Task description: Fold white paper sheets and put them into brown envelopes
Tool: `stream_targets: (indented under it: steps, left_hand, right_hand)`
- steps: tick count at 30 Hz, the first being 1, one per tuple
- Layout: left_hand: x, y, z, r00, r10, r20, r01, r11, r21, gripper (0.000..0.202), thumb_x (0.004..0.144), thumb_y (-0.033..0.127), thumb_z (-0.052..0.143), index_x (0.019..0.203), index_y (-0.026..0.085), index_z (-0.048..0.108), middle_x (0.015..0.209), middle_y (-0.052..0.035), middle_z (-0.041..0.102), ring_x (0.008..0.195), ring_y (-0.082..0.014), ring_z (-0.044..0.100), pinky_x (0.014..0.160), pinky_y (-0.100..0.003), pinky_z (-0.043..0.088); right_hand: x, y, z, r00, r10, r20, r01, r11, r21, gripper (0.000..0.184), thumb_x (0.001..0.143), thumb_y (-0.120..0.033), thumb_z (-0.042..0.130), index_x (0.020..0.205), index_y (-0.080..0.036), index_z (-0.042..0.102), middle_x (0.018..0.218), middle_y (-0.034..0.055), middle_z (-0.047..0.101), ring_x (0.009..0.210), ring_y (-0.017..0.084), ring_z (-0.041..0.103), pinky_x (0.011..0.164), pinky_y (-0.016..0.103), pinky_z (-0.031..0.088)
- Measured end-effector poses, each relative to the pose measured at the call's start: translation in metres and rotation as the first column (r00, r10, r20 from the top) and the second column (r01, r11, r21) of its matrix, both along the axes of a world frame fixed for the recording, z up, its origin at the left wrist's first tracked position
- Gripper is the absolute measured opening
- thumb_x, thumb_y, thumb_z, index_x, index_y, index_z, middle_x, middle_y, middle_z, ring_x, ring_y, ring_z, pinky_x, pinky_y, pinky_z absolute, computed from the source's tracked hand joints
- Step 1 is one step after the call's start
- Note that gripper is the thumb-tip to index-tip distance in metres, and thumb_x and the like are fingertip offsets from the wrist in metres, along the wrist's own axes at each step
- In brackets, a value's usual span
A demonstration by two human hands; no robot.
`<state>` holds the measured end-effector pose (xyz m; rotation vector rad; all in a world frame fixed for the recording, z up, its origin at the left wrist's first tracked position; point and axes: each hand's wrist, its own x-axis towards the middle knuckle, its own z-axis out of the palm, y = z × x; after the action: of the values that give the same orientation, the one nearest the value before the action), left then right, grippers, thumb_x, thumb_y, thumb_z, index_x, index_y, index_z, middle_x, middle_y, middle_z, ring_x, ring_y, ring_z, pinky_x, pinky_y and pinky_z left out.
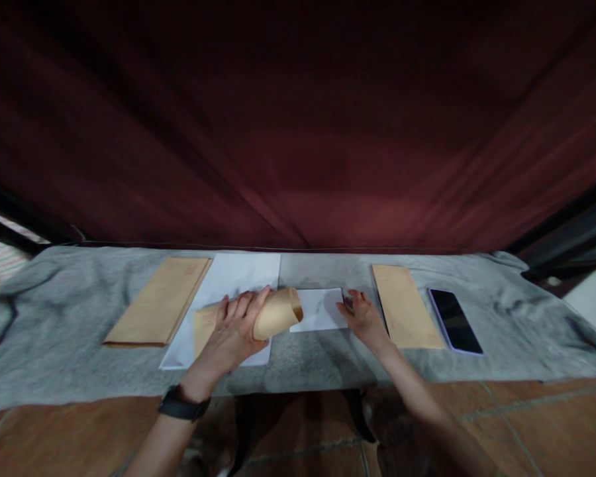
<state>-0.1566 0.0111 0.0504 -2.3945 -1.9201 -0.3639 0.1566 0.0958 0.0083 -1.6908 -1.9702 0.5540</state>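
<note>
The left hand is closed around a brown envelope, bowing its mouth open over the large white sheet. The right hand has its fingertips on a folded white paper; whether it pinches the paper is unclear. Two more lots of envelopes lie on the grey cloth: an envelope stack to the left and a single envelope beside a phone.

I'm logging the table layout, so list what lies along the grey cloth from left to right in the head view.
Stack of brown envelopes, left hand, curled brown envelope, small white paper, right hand, single brown envelope, phone. The large white sheet under the left hand overlaps too much to place.
</note>
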Motion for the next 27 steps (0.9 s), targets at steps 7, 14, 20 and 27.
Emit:
stream_targets:
  steps: [7,14,20,27]
  left_hand:
    - [-0.002,0.001,-0.005,1.0,-0.001,-0.014,0.0,1.0,-0.031,0.11,0.071,0.025,0.073,0.16,0.027,0.01,0.144,-0.0141,0.051,0.139,-0.0346,0.043,0.12,-0.063,0.019]
    - [0.0,0.001,-0.005,0.999,-0.022,-0.035,0.021,1.0,-0.021,0.113,0.071,0.025,0.076,0.161,0.029,0.008,0.15,-0.0144,0.047,0.143,-0.0353,0.038,0.12,-0.064,0.017]
    - [0.001,0.0,-0.002,0.998,-0.037,-0.058,0.037,0.999,-0.005,0.113,0.071,0.026,0.079,0.16,0.028,0.011,0.153,-0.0155,0.045,0.145,-0.0354,0.037,0.121,-0.063,0.016]
    - [0.001,0.0,-0.002,0.999,-0.017,-0.042,0.016,1.0,-0.022,0.114,0.072,0.024,0.077,0.16,0.03,0.006,0.152,-0.0156,0.046,0.144,-0.0356,0.038,0.12,-0.065,0.018]
  right_hand:
    - [-0.019,-0.007,0.013,0.948,-0.031,0.316,0.078,0.988,-0.136,0.042,0.091,-0.04,0.066,0.12,-0.011,0.057,0.114,0.0177,0.068,0.106,0.028,0.067,0.087,0.032,0.048]
    - [-0.021,-0.003,0.011,0.948,-0.03,0.317,0.085,0.983,-0.163,0.037,0.09,-0.036,0.065,0.116,-0.011,0.057,0.105,0.0151,0.071,0.104,0.027,0.069,0.083,0.029,0.046]
    - [-0.017,0.004,-0.001,0.973,-0.02,0.231,0.055,0.987,-0.149,0.03,0.085,-0.032,0.066,0.108,-0.014,0.059,0.104,0.0118,0.07,0.103,0.025,0.067,0.086,0.027,0.045]
    - [-0.017,0.001,-0.002,0.994,-0.05,0.095,0.063,0.988,-0.139,0.035,0.082,-0.033,0.066,0.11,-0.015,0.061,0.105,0.0128,0.071,0.099,0.027,0.069,0.084,0.031,0.048]
